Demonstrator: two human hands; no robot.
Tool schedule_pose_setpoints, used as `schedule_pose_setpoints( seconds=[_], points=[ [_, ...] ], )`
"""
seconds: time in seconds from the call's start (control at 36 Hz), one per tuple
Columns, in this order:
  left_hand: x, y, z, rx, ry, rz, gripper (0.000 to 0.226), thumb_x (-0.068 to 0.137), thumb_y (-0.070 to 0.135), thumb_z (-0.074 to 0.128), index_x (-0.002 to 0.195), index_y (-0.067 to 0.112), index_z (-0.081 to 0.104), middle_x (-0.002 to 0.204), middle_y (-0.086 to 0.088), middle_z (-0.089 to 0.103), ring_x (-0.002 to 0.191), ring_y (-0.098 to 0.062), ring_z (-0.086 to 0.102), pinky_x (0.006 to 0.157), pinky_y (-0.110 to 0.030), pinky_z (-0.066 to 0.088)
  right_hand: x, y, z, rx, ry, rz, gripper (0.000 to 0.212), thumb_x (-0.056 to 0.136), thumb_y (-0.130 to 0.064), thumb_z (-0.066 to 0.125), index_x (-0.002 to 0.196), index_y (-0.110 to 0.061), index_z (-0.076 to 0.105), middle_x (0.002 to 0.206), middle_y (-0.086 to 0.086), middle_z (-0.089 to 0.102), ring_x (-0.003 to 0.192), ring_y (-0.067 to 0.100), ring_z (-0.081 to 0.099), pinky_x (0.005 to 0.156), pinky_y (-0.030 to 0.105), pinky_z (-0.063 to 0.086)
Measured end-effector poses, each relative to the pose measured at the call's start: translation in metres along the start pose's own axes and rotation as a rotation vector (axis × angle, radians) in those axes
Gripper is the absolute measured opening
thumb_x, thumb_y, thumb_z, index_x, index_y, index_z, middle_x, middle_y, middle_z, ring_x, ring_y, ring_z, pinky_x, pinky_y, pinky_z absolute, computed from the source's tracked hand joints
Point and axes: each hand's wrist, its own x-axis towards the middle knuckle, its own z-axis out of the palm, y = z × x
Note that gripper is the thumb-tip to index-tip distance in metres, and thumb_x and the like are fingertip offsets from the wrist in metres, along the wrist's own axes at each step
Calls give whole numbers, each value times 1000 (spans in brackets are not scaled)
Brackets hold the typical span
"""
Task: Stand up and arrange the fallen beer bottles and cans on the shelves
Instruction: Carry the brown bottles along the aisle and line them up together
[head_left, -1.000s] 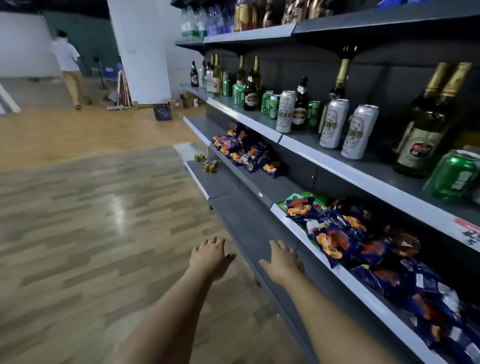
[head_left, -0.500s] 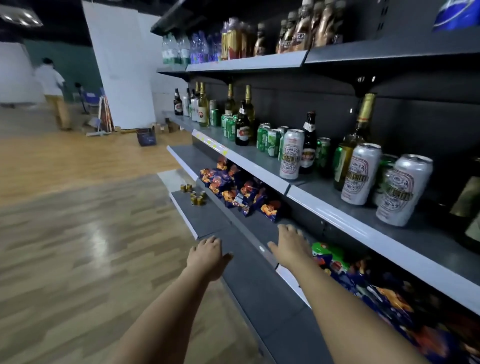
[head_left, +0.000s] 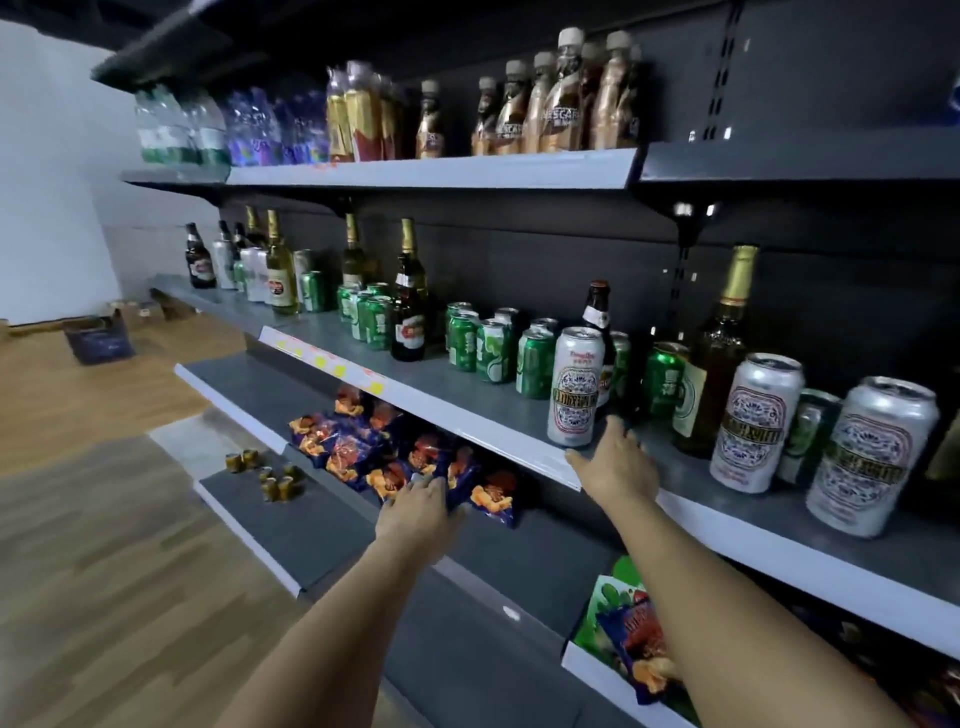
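While the beer shelf (head_left: 467, 415) fills the middle of the head view, I log its stock as upright: green cans (head_left: 491, 351) clustered mid-shelf, a white can (head_left: 574, 387) at the front edge, two more white cans (head_left: 756, 423) further right, and brown and green bottles (head_left: 410, 306) standing among them and toward the far left end. I see no can or bottle lying on its side from here, though the far items are small and blurred. Right hand (head_left: 615, 462) is extended over the shelf's front lip, fingers straight and spread, just beside the base of the nearest white can; I cannot tell whether it touches the can. It holds nothing. Left hand (head_left: 421, 506) is stretched forward lower down, fingers relaxed and apart, holding nothing, in front of the snack bags (head_left: 363, 447) on the shelf below; contact with the bags unclear. Small gold tins (head_left: 275, 478) sit on the lowest grey shelf, left of that hand. More snack bags (head_left: 636, 639) lie at lower right, beside the right forearm. Top shelf (head_left: 431, 171) carries water bottles (head_left: 182, 130) at left and coffee bottles (head_left: 545, 104) at right. Wood floor (head_left: 104, 571) at left, with a dark crate (head_left: 98, 338) by the white wall.
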Motion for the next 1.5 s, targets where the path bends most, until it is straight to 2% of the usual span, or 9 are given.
schedule_pose_setpoints(
  seconds=[0.14, 0.39, 0.5, 0.67, 0.81, 0.94, 1.11, 1.33, 1.5],
  points=[
    [49, 16, -8, -10, 9, 134, 63, 99, 51, 39, 150, 15, 28, 160, -2, 22, 145, -24, 23, 114, -42, 26, 31, -12, 6, 70, 46, 77, 82, 83, -51, 68, 142, -12, 26, 140, 14, 45, 126, 34, 45, 93, 41, 43],
    [117, 62, -17, -219, 87, 260, 57, 100, 41, 45, 145, 9, 31, 144, -13, 41, 131, -31, 40, 104, -40, 36, 80, -31, 20, 212, 91, 146, 93, 74, -57, 74, 140, -13, 24, 136, 12, 49, 123, 33, 50, 85, 40, 45],
    [140, 86, -18, -398, 25, 360, 64, 97, 23, 52, 153, 16, 20, 150, -10, 39, 132, -28, 42, 102, -35, 39, 92, -33, 27, 203, 107, 159, 84, 73, -59, 73, 131, -13, 32, 129, 9, 55, 117, 30, 55, 80, 36, 44],
    [155, 114, -12, -649, -33, 436, 57, 82, 1, 46, 136, 20, 40, 113, -7, 65, 100, -28, 61, 86, -40, 51, 93, -32, 24, 114, 185, 172, 64, 75, -58, 70, 113, -15, 39, 112, 6, 64, 104, 29, 63, 69, 31, 40],
    [180, 122, -9, -596, 70, 468, 63, 83, -2, 46, 142, 18, 37, 139, -6, 50, 123, -27, 51, 95, -42, 47, 92, -14, 19, 70, 322, 247, 62, 74, -59, 69, 101, -18, 31, 107, 7, 63, 101, 29, 62, 66, 31, 37],
    [198, 136, -9, -707, 130, 443, 68, 89, 10, 59, 149, 14, 27, 147, -10, 36, 129, -28, 44, 100, -40, 42, 99, 5, 13, 99, 392, 368, 63, 77, -58, 68, 104, -16, 29, 108, 9, 62, 98, 31, 63, 67, 31, 40],
    [214, 156, -4, -878, 42, 427, 102, 79, 32, 78, 154, 14, 10, 153, -13, 26, 142, -30, 26, 113, -42, 28, 104, 6, 16, 142, 421, 373, 67, 77, -58, 71, 112, -14, 34, 113, 9, 62, 104, 32, 62, 73, 35, 45],
    [239, 167, 0, -979, -32, 371, 108, 72, 32, 84, 153, 18, 14, 147, -11, 40, 134, -30, 41, 109, -48, 37, 103, 6, 26, 108, 456, 318, 66, 76, -52, 73, 115, -15, 34, 119, 5, 59, 110, 29, 59, 78, 36, 46],
    [245, 164, 7, -956, -71, 349, 94, 76, 29, 82, 149, 12, 25, 142, -10, 47, 128, -28, 48, 104, -39, 42, 107, 4, 27, 122, 455, 330, 72, 77, -50, 75, 123, -12, 34, 123, 6, 57, 112, 30, 58, 81, 37, 47]
  ],
)
